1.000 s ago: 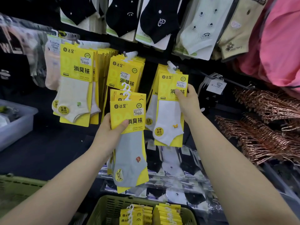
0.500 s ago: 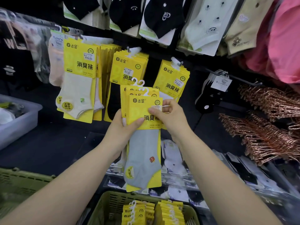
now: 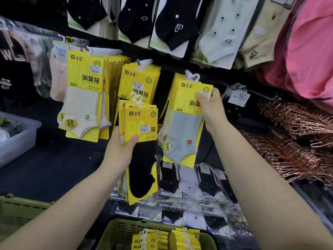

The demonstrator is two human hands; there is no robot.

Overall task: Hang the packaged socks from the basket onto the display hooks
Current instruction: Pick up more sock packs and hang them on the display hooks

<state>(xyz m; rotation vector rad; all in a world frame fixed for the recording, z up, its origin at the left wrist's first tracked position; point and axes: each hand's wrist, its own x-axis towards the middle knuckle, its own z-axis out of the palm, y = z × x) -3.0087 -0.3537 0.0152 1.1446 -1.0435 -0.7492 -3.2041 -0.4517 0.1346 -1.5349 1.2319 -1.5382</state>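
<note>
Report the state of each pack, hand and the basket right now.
grey sock pack, gripped by its card, hanger at the right hook; threaded or not, unclear
right hand, pinches the grey sock pack
black sock stack, held off the hooks
left hand, grips the black sock stack
basket, holds more yellow packs

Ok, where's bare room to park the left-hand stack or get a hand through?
Bare dark shelf lies between the grey bin and the flat clear-wrapped socks. A dark gap runs between the middle hook stack and the right hook stack, where the right hand holds the grey-sock pack. Crowded: copper hangers at right, basket below.
</note>
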